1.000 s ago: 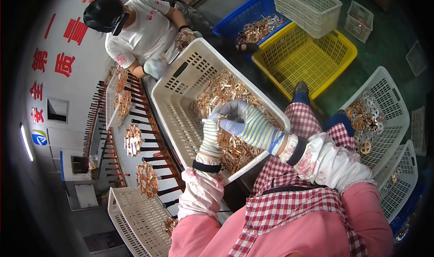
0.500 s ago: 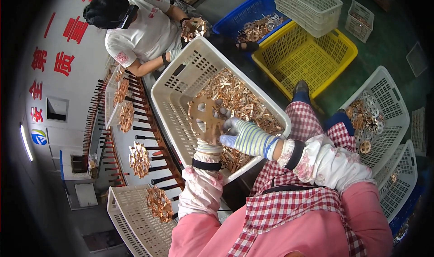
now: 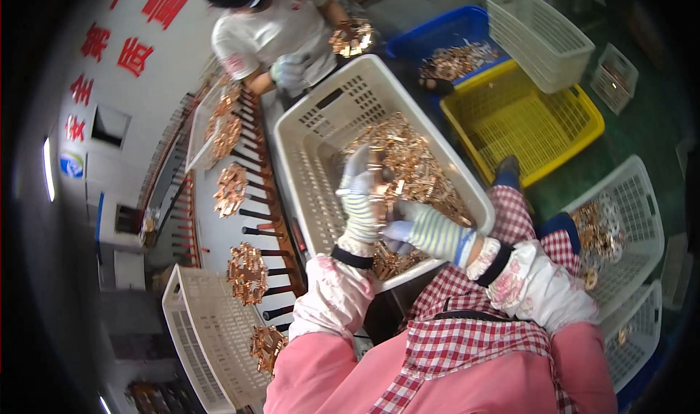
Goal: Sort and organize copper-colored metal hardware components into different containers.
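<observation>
In striped gloves, both my hands are over a large off-white crate [image 3: 293, 133] that holds a heap of small copper-coloured metal pieces [image 3: 419, 155]. My left hand [image 3: 357, 195] grips a round copper-coloured plate [image 3: 378, 184], turned nearly edge-on and blurred. Its fingers reach up along the plate's left face. Close by the plate's lower right edge is my right hand [image 3: 434, 230], thumb and fingers curled together. Whatever sits between those fingertips is too smeared to make out.
Left of the crate runs a rack with black handles [image 3: 273, 290], with copper-coloured assemblies [image 3: 246, 272] along it. A co-worker [image 3: 273, 28] stands beyond, holding another assembly. Yellow [image 3: 521, 115] and blue [image 3: 408, 42] crates stand far right; a white crate [image 3: 642, 217] of metal parts is nearer.
The plate has turned from showing its broad holed face to nearly edge-on. My left fingers now show along it. The view has shifted, and the co-worker's gloved hand has left the crate's rim.
</observation>
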The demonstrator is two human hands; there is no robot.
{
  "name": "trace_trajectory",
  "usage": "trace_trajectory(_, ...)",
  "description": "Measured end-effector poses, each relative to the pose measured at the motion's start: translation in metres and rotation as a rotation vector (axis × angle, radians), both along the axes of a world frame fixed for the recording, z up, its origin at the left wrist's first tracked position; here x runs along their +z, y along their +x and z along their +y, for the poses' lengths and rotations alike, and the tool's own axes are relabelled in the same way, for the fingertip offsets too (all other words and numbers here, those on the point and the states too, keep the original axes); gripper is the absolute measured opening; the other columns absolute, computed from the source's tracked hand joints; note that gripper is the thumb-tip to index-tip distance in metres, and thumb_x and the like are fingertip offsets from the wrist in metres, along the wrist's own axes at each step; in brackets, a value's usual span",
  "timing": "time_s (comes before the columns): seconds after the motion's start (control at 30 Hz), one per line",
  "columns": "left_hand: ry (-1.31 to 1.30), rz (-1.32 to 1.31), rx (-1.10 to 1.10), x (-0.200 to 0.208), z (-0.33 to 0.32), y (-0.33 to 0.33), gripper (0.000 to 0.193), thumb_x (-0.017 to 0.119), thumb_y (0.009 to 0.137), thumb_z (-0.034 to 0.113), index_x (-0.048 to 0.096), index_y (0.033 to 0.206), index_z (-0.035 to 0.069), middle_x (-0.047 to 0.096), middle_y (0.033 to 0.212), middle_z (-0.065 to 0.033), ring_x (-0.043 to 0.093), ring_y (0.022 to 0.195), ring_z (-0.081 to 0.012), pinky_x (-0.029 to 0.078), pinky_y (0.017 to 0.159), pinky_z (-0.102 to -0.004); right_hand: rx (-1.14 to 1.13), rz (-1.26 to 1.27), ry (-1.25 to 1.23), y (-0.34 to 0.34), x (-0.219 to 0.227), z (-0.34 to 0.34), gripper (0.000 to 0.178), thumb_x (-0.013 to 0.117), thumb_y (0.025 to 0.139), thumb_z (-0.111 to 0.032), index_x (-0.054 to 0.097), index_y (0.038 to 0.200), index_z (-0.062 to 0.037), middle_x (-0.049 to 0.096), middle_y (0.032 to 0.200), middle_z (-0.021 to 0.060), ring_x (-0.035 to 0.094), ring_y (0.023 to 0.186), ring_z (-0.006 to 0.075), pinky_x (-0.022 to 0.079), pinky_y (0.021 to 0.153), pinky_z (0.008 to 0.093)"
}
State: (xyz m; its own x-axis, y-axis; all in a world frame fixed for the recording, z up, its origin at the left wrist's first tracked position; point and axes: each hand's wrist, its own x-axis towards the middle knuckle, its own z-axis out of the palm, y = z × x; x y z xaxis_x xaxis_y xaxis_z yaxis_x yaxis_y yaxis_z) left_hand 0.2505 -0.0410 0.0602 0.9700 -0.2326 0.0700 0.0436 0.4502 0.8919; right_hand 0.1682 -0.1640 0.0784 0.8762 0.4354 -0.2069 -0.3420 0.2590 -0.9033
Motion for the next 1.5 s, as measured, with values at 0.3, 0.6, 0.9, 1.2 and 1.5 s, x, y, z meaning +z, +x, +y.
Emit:
trace_trajectory(0.3,-0.007,-0.010,-0.067,0.007,0.023,0.003,0.036,0.056,0.084,0.025,0.050,0.113,0.004,0.056,0.101,-0.0110,0.056,0.073,-0.0165,0.049,0.062,-0.0266,-0.201,-0.399,-0.560,0.003,-0.023,-0.001,0.055,0.062,0.079,-0.036,0.045,0.113,0.0034,0.055,0.100,0.0128,0.056,0.085,0.0184,0.047,0.071,0.0280)
trace_trajectory(0.6,0.266,-0.110,-0.294,-0.019,0.001,0.017,0.074,0.052,0.083,0.051,0.029,0.133,0.003,0.044,0.124,-0.0137,0.043,0.112,-0.0196,0.037,0.093,-0.0346,-0.421,0.173,0.240,-0.001,-0.017,-0.033,0.052,0.051,0.088,-0.033,0.030,0.132,-0.0157,0.060,0.097,0.0069,0.060,0.076,0.0165,0.054,0.058,0.0300)
trace_trajectory(0.9,-0.325,0.110,0.453,0.025,0.065,0.036,0.057,0.051,0.085,0.046,0.034,0.123,0.007,0.045,0.112,-0.0139,0.048,0.097,-0.0232,0.043,0.087,-0.0369,-1.291,-0.134,0.617,-0.071,-0.050,-0.251,0.036,0.047,0.089,-0.015,0.042,0.122,-0.0010,0.050,0.117,0.0120,0.053,0.096,0.0163,0.049,0.070,0.0253)
trace_trajectory(1.2,-0.755,0.264,0.898,0.039,0.150,0.053,0.049,0.054,0.082,0.047,0.038,0.116,0.015,0.042,0.114,-0.0118,0.045,0.098,-0.0251,0.039,0.087,-0.0421,-1.302,0.151,0.873,-0.123,-0.078,-0.280,0.040,0.047,0.089,-0.021,0.042,0.125,-0.0043,0.047,0.127,0.0122,0.056,0.102,0.0192,0.050,0.065,0.0285)
trace_trajectory(1.5,-0.417,-0.165,1.030,0.097,0.111,0.017,0.032,0.052,0.087,0.035,0.049,0.102,0.007,0.055,0.088,-0.0082,0.054,0.081,-0.0199,0.047,0.075,-0.0314,-1.010,-0.049,0.459,-0.076,-0.030,-0.207,0.036,0.046,0.090,-0.021,0.044,0.123,-0.0057,0.050,0.111,0.0099,0.054,0.083,0.0131,0.045,0.063,0.0203)
